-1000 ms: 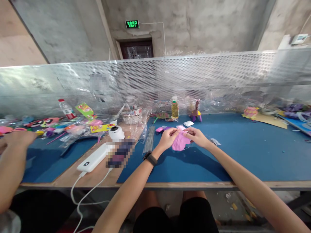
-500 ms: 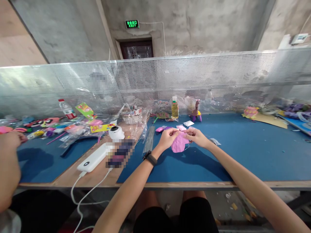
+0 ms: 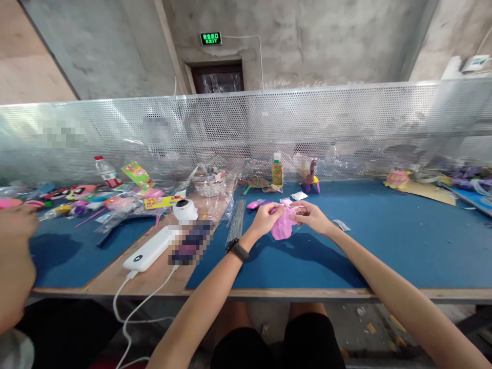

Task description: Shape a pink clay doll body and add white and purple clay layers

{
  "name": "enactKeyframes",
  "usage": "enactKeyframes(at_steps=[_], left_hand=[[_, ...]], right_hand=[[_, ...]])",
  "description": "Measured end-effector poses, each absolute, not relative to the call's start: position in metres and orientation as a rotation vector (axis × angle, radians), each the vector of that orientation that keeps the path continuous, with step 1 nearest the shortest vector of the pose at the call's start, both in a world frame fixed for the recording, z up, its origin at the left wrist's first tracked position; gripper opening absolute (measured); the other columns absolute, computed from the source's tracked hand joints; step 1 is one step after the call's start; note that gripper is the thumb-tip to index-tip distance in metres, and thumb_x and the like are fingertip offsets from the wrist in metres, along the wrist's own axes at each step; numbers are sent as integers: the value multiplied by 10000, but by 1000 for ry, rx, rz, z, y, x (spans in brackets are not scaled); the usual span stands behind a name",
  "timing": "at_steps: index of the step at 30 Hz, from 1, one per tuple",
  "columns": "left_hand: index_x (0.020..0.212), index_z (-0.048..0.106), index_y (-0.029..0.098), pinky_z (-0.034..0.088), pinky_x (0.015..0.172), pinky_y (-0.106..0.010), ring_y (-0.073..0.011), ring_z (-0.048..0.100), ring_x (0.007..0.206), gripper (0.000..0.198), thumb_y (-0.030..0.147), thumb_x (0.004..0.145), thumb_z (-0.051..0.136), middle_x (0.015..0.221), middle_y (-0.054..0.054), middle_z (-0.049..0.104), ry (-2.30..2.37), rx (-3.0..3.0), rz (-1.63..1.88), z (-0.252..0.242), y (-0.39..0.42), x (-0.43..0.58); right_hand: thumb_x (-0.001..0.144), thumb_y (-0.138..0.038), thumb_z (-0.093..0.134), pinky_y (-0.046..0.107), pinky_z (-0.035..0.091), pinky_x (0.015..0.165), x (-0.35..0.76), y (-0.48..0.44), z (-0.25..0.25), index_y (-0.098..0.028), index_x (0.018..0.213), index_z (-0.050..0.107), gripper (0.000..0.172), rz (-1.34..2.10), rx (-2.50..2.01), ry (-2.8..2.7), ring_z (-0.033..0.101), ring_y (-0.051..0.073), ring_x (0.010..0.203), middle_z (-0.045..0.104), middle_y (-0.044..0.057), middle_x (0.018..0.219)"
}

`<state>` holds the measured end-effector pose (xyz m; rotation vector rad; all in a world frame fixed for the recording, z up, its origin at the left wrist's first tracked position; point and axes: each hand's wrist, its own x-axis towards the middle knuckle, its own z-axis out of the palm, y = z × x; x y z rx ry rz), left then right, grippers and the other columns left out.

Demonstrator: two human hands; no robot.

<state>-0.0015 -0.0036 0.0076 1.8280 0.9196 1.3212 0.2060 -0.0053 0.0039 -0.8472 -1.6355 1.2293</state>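
A thin, crinkled sheet of pink modelling clay (image 3: 283,225) hangs between both hands above the blue mat. My left hand (image 3: 266,217), a dark band on its wrist, pinches the sheet's upper left edge. At the upper right, my right hand (image 3: 310,217) grips it with closed fingers; a thin wire-like line shows near these fingertips. Just behind the hands lie a white packet (image 3: 299,196) and a purple-pink lump (image 3: 253,205). To the left of my left hand is a bundle of thin wires (image 3: 237,223).
A clay animal figure (image 3: 311,177) and a bottle of yellow liquid (image 3: 277,171) stand at the back. To the left are a white power bank (image 3: 148,251) with cables, a phone (image 3: 191,242) and a small white camera (image 3: 185,210). A co-worker's arm (image 3: 15,246) reaches in at far left.
The pink sheet has shifted slightly and looks more folded at its top. My right fingers have moved a little on its edge. At far left, the co-worker's hand has moved slightly.
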Motion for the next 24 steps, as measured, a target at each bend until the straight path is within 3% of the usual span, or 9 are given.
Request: enactKeyframes(at_steps=[5, 16, 20, 22, 24], left_hand=[[1003, 734, 131, 481, 818, -300, -212, 640, 919, 342, 440, 870, 667, 1009, -95, 729, 797, 1837, 1182, 11, -8, -2], [853, 682, 122, 414, 674, -267, -149, 542, 725, 390, 509, 877, 641, 800, -43, 639, 775, 1865, 1086, 11, -11, 0], [752, 646, 127, 380, 596, -262, -130, 486, 632, 425, 531, 882, 621, 675, -12, 574, 852, 1932, 1091, 7, -9, -1], [779, 661, 127, 414, 612, -267, -144, 525, 656, 411, 522, 887, 620, 697, -25, 605, 853, 1948, 1088, 7, -9, -1], [852, 684, 127, 469, 678, -282, -174, 593, 743, 375, 497, 889, 632, 788, -55, 666, 841, 1951, 1110, 6, -9, 0]], right_hand=[[673, -469, 850, 248, 503, 576, 206, -7, 6, -175, 1011, 658, 487, 1205, -905, -1613, 591, 122, 610, 672, -15, 709], [759, -618, 736, 234, 462, 537, 206, -9, 9, -180, 805, 702, 442, 1025, -961, -1702, 471, 109, 574, 537, -25, 622], [759, -603, 742, 236, 463, 514, 205, -10, 9, -189, 979, 704, 470, 1047, -928, -1690, 466, 106, 562, 566, -18, 670], [754, -584, 753, 233, 450, 499, 205, -11, 9, -191, 1095, 690, 524, 1041, -894, -1691, 467, 103, 555, 597, -11, 707], [755, -574, 754, 235, 441, 501, 204, -11, 10, -180, 1081, 697, 515, 1020, -880, -1696, 477, 105, 558, 618, 0, 720]])
